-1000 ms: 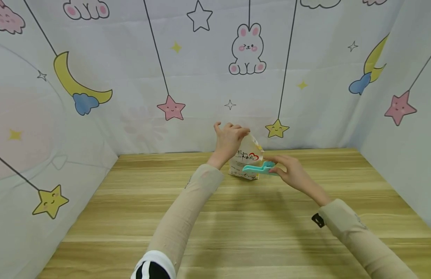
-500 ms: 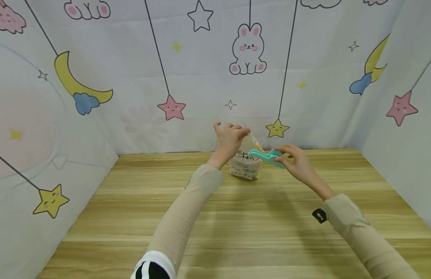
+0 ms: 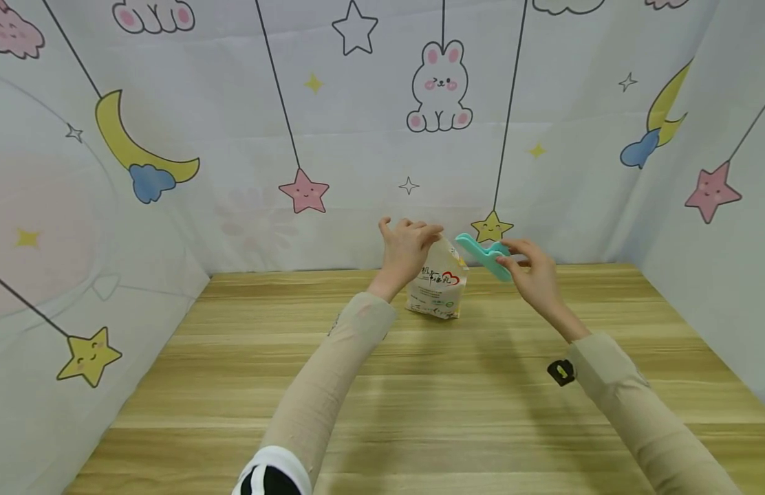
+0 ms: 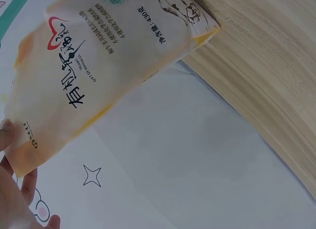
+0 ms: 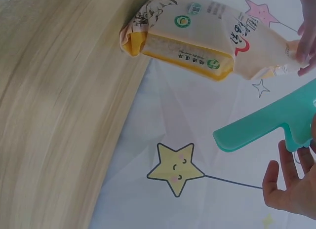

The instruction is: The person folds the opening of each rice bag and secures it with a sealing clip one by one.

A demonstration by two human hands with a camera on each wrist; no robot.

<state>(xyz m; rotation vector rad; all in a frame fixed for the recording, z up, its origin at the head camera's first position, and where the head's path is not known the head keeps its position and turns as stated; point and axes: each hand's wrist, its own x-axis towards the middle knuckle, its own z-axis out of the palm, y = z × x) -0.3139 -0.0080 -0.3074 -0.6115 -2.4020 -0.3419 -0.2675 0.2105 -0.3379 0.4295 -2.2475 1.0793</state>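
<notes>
A cream food bag with black lettering and a red heart stands upright near the table's back edge. My left hand pinches its top corner, seen also in the left wrist view, where the bag fills the upper left. To the right, my right hand holds a turquoise bag clip by its handles, level with the bag's top and apart from it. In the right wrist view, the clip's long bar points toward the bag, whose yellow side panel shows.
The wood-grain table spreads out in front, bounded at the back by a white cloth wall printed with stars, a rabbit and moons. More cloth closes in both sides. A small black tag sticks out by the right cuff.
My right hand has lifted the clip from in front of the bag's lower half, up and to the right, tilting it. The left hand and the bag have stayed in place.
</notes>
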